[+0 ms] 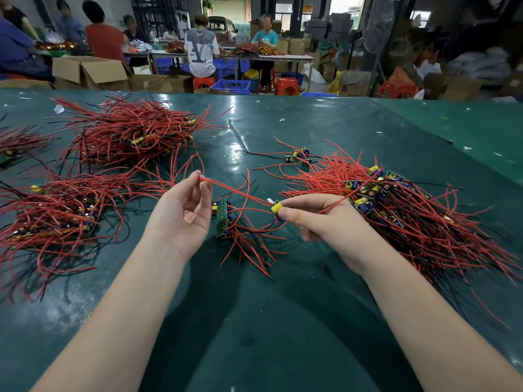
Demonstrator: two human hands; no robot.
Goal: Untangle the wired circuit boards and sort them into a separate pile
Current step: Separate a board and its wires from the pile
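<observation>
Right hand [308, 215] pinches a circuit board [276, 208] at centre, just left of the tangled pile [402, 210]; left hand [184, 210] pinches its red wire [226, 186]. Best draw the lead out slowly, avoiding snags.

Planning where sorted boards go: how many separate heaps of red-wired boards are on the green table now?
4 big heaps: far left, left edge, near left, right. Small clusters lie between the hands and mid-table.

An assembly workshop is shown: beyond the green bench [311, 131], seated workers [199, 52] are seen at tables, flanked by cardboard boxes [90, 70] and blue crates [230, 86].
</observation>
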